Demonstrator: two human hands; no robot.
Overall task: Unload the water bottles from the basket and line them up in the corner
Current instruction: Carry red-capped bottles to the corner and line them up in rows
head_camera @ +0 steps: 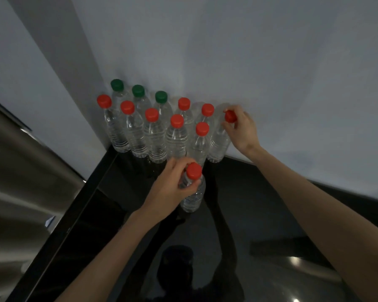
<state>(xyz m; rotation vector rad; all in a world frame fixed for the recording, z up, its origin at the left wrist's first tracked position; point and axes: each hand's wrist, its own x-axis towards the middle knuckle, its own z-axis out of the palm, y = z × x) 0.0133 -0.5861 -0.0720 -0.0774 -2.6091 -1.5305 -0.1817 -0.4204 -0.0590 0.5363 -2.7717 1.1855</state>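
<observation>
Clear plastic water bottles stand upright in two rows on the glossy black floor (260, 247), packed into the corner where two pale grey walls (249, 62) meet. That corner is the landmark for everything else. Nearest it, against the wall, stand three green-capped bottles (138, 99), and the same back row runs on away from the corner with two red-capped bottles (184, 110). A front row of five red-capped bottles (153, 131) stands just before them, each touching or nearly touching its neighbour.

At the end of the back row farthest from the corner, the right hand (241, 129) pinches the red cap of a clear end bottle (218, 144), thumb and fingers curled closed round the top (the cap shows only in part behind the fingers). This bottle stands upright against the wall, just beside the last bottle of the row.

Farther out from the corner, in front of the front row, the left hand (172, 190) is wrapped closed round the neck and shoulder of another clear bottle with a red cap (192, 192), its cap showing above the fingers. Whether its base rests on the floor cannot be told.

Away from the corner on the left side runs a dull brown panel (20, 171).
</observation>
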